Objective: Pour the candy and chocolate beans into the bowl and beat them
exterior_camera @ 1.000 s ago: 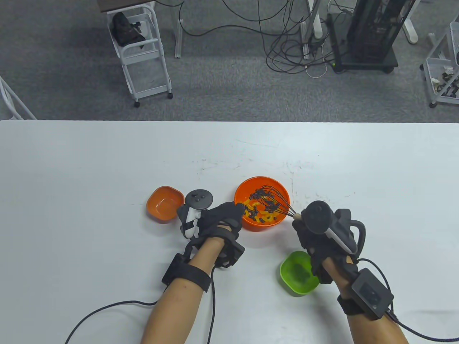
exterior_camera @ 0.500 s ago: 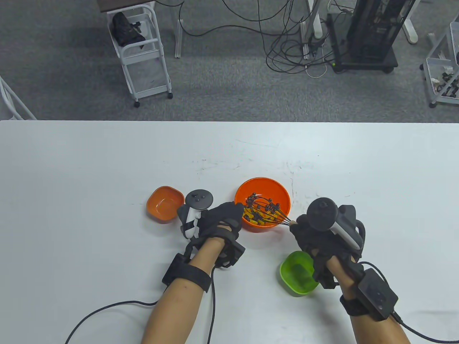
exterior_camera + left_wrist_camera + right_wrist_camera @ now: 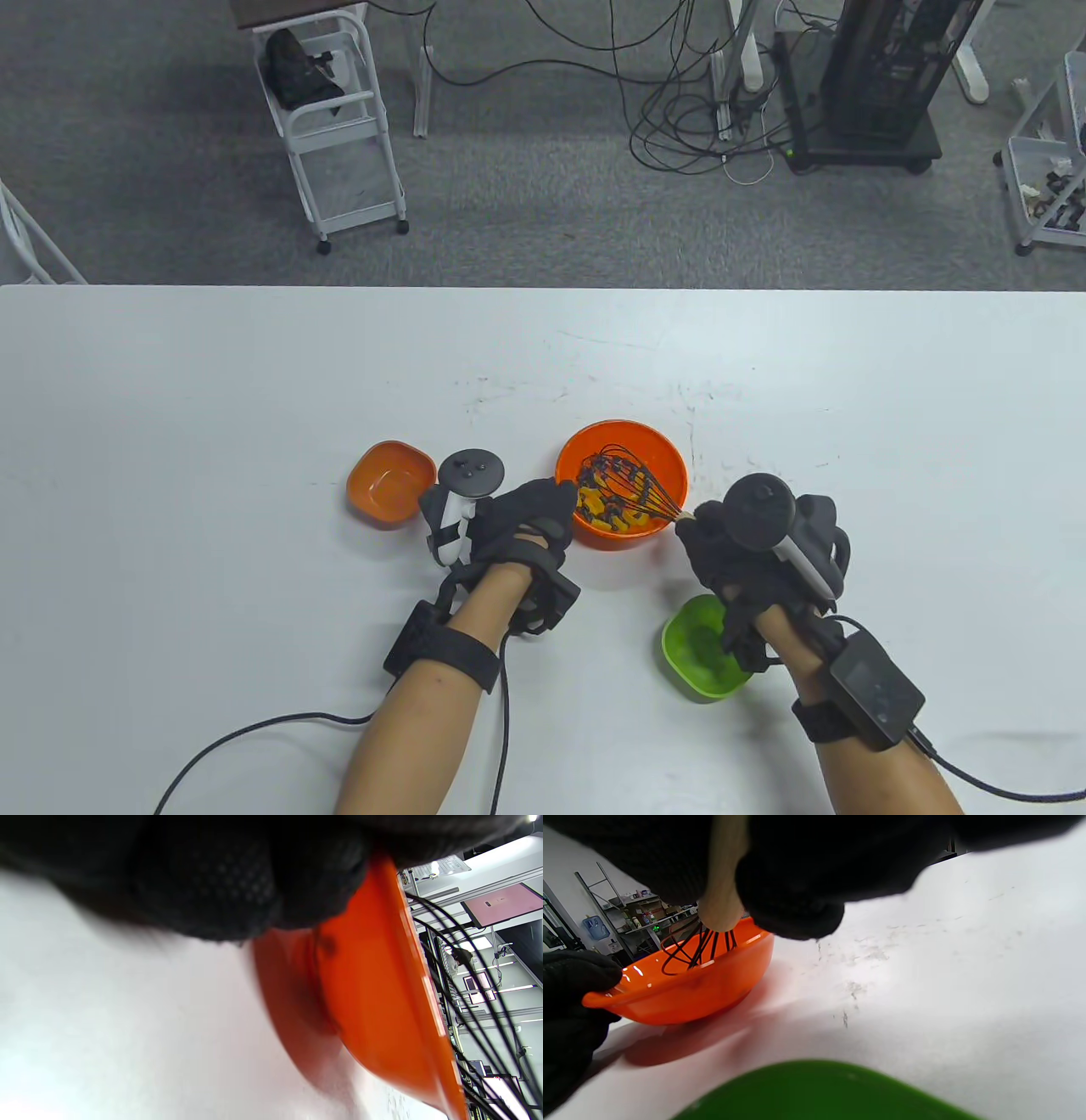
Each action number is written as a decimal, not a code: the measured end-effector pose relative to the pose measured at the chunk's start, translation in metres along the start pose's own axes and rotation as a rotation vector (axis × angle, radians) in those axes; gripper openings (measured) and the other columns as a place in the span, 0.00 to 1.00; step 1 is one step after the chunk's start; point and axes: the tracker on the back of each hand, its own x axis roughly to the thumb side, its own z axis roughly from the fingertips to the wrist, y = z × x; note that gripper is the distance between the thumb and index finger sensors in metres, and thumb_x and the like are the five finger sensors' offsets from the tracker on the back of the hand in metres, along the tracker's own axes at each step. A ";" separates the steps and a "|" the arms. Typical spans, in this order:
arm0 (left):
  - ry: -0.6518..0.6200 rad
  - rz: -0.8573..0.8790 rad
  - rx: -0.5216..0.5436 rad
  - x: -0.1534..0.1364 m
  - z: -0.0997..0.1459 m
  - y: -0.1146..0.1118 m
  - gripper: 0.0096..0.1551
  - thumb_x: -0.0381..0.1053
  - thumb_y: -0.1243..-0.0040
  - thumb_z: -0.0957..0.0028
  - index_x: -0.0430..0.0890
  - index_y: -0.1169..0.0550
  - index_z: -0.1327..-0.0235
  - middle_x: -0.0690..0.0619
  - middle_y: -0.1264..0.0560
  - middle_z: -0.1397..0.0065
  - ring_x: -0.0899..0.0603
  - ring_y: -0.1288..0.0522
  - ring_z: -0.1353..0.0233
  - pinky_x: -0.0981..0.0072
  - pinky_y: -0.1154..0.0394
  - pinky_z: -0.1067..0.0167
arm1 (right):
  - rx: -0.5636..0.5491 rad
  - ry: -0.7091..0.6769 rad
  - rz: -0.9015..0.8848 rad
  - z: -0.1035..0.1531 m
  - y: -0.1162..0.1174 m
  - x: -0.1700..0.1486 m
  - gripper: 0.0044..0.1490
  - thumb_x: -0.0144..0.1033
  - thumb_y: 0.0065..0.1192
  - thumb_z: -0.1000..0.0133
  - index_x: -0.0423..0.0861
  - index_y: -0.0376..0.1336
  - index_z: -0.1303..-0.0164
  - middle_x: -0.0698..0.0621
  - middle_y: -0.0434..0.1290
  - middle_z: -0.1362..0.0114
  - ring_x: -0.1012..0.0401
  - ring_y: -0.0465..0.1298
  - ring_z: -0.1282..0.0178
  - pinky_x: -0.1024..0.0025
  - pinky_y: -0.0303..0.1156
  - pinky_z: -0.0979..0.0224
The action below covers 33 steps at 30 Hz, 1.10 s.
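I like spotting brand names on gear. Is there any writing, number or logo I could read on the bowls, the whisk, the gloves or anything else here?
None can be read.
Orange bowl, small orange bowl, green bowl, whisk: no writing shows.
Box on the right wrist: a faint mark, too small to read.
Pinkish screen in the background and paper sheet: marks too small and blurred to read.

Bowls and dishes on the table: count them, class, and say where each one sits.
3: the large orange bowl at centre, the small orange dish to its left, the green dish partly under the right hand.
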 end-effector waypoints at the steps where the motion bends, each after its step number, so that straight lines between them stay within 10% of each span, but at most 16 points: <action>1: -0.001 0.001 0.000 0.000 0.000 0.000 0.26 0.72 0.45 0.47 0.51 0.18 0.61 0.59 0.13 0.67 0.47 0.15 0.71 0.58 0.17 0.72 | 0.026 -0.007 -0.011 0.000 -0.002 0.000 0.36 0.57 0.63 0.46 0.43 0.75 0.40 0.50 0.85 0.63 0.59 0.80 0.85 0.65 0.81 0.83; 33: -0.008 -0.020 -0.018 0.002 0.001 -0.003 0.26 0.71 0.44 0.48 0.50 0.18 0.62 0.59 0.14 0.68 0.47 0.15 0.71 0.58 0.18 0.72 | 0.015 0.002 0.148 0.014 -0.028 0.009 0.35 0.59 0.71 0.48 0.43 0.77 0.44 0.50 0.85 0.65 0.57 0.79 0.86 0.63 0.80 0.82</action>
